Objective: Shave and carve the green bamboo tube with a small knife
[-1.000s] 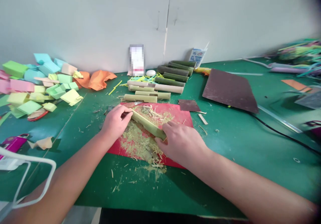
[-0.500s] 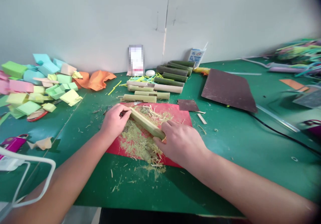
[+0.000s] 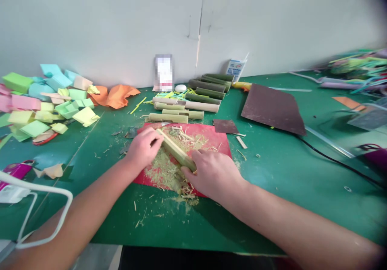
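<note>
A pale green split bamboo piece (image 3: 177, 151) lies slanted above a red sheet (image 3: 222, 141) strewn with bamboo dust and shavings. My right hand (image 3: 216, 171) is closed around its lower right end. By its upper left end is my left hand (image 3: 145, 149), fingers curled and thumb against the bamboo's edge; a dark gap shows between thumb and fingers, and what they pinch is hidden. Just beyond the hands lie several cut bamboo tubes (image 3: 169, 118). A small dark brown square (image 3: 225, 126) rests on the sheet's far right corner.
Folded coloured paper pieces (image 3: 34, 129) pile up at left, beside orange paper (image 3: 121, 96). A phone (image 3: 164, 72) leans on the wall near a drink carton (image 3: 236, 69). A large brown sheet (image 3: 273, 109) lies at right. A white wire frame (image 3: 65, 213) juts in at lower left.
My left hand has shifted slightly right along the upper end of the bamboo. My right hand, with the bamboo's lower end, has moved a little left.
</note>
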Tool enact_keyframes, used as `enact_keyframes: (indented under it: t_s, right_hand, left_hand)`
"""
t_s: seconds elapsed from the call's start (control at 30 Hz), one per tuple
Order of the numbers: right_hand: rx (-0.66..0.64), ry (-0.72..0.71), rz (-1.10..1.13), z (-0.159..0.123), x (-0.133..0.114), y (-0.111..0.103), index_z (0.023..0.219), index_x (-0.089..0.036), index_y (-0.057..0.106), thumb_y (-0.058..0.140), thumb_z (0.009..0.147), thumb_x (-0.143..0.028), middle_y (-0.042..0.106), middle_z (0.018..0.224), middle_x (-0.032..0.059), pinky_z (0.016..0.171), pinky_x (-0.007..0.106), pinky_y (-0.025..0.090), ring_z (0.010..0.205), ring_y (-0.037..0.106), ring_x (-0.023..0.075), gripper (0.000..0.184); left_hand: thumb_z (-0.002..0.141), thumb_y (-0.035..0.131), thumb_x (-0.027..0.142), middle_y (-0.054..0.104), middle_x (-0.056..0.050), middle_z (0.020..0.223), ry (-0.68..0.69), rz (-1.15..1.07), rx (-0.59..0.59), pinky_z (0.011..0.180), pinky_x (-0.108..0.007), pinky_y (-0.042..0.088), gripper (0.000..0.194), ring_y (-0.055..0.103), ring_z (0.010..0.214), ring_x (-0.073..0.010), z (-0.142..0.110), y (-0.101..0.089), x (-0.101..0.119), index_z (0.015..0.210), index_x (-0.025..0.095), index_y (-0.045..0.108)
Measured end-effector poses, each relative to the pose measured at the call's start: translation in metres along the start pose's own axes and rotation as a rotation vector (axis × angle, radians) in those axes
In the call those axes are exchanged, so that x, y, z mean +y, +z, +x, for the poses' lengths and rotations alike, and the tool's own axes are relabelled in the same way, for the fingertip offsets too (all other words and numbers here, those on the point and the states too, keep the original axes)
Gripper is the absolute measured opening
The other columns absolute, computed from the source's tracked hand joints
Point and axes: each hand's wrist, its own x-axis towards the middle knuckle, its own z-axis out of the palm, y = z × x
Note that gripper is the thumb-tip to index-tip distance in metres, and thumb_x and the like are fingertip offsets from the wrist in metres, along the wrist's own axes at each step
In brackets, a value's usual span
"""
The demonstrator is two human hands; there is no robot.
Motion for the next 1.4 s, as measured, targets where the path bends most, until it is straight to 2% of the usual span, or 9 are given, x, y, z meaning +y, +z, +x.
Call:
enact_keyframes:
  t_s: [0.2,0.37,0.5,0.67,0.8,0.93,1.1,1.23,1.4]
  right_hand:
    - [0.026,-0.006,0.008,0.0015,0.0005,0.0028,0.076,-0.019,0.058,0.047,0.081,-0.042,0.064,0.07,0.0043,0.046,0.028,0.027,0.061,0.062,0.0212,0.026]
    - [0.034,-0.001,0.01,0.001,0.0005,0.0038,0.074,-0.02,0.057,0.048,0.08,-0.043,0.064,0.069,0.0041,0.046,0.029,0.025,0.062,0.062,0.0219,0.025]
    - [0.035,-0.018,0.016,0.0012,0.0001,0.0049,0.073,-0.02,0.056,0.049,0.079,-0.042,0.063,0.068,0.0033,0.046,0.029,0.022,0.059,0.061,0.0205,0.024]
    - [0.039,-0.003,0.018,0.002,0.0,0.005,0.072,-0.02,0.055,0.05,0.078,-0.043,0.063,0.067,0.0033,0.047,0.029,0.021,0.06,0.061,0.02,0.025]
    - [0.03,-0.009,0.022,0.0015,0.0003,0.0042,0.072,-0.02,0.055,0.051,0.078,-0.043,0.063,0.068,0.0031,0.047,0.029,0.022,0.06,0.061,0.0201,0.024]
    - [0.016,0.003,0.019,0.0013,-0.0001,0.0026,0.072,-0.02,0.055,0.049,0.079,-0.043,0.063,0.068,0.0033,0.047,0.028,0.024,0.062,0.062,0.0207,0.025]
    - [0.002,-0.012,0.008,0.0015,-0.0002,0.0026,0.075,-0.02,0.056,0.049,0.079,-0.042,0.063,0.07,0.0036,0.047,0.029,0.024,0.061,0.061,0.0203,0.023]
    - [0.017,-0.013,0.005,0.0009,0.0005,0.0038,0.075,-0.02,0.056,0.047,0.08,-0.044,0.063,0.069,0.0038,0.047,0.028,0.025,0.061,0.061,0.0202,0.026]
    - [0.008,-0.029,0.008,0.0009,-0.0003,0.0048,0.076,-0.02,0.056,0.048,0.08,-0.043,0.063,0.069,0.0034,0.047,0.029,0.026,0.061,0.061,0.0204,0.025]
  left_hand:
    - [0.088,0.049,0.018,0.054,-0.003,0.074,0.1,-0.054,-0.116,0.066,-0.027,0.042,0.017,0.051,0.071,-0.0138,0.0007,-0.0004,0.0044,0.073,0.016,0.056]
    - [0.088,0.05,0.018,0.051,-0.002,0.07,0.021,0.026,0.013,0.066,-0.028,0.042,0.021,0.049,0.068,-0.0134,0.0024,-0.0019,-0.0029,0.066,0.016,0.052]
    - [0.088,0.049,0.018,0.054,-0.003,0.073,0.088,-0.037,-0.124,0.068,-0.028,0.043,0.019,0.051,0.072,-0.0135,0.0007,-0.0013,-0.0012,0.071,0.015,0.055]
    - [0.087,0.051,0.018,0.051,-0.002,0.07,0.015,0.061,0.015,0.065,-0.028,0.041,0.021,0.049,0.068,-0.0133,0.0029,-0.0023,-0.0041,0.066,0.015,0.053]
    - [0.088,0.049,0.019,0.055,-0.003,0.076,0.114,-0.03,-0.169,0.068,-0.027,0.043,0.015,0.052,0.074,-0.0137,0.0003,-0.0021,0.0016,0.076,0.015,0.057]
    - [0.088,0.05,0.019,0.053,-0.002,0.071,0.044,0.047,0.016,0.065,-0.028,0.043,0.02,0.05,0.069,-0.0139,0.0012,-0.0018,0.0002,0.069,0.015,0.055]
    - [0.087,0.05,0.018,0.057,-0.004,0.078,0.157,-0.039,-0.141,0.07,-0.029,0.045,0.014,0.053,0.075,-0.0151,0.0028,0.0002,0.0002,0.075,0.016,0.057]
    - [0.088,0.049,0.018,0.054,-0.003,0.074,0.054,0.037,-0.005,0.069,-0.03,0.045,0.02,0.052,0.073,-0.0151,0.0055,-0.0012,-0.0033,0.069,0.016,0.055]
    - [0.089,0.049,0.019,0.058,-0.004,0.081,0.113,-0.034,-0.155,0.072,-0.029,0.046,0.015,0.054,0.078,-0.0153,0.0039,-0.0019,0.0004,0.079,0.016,0.059]
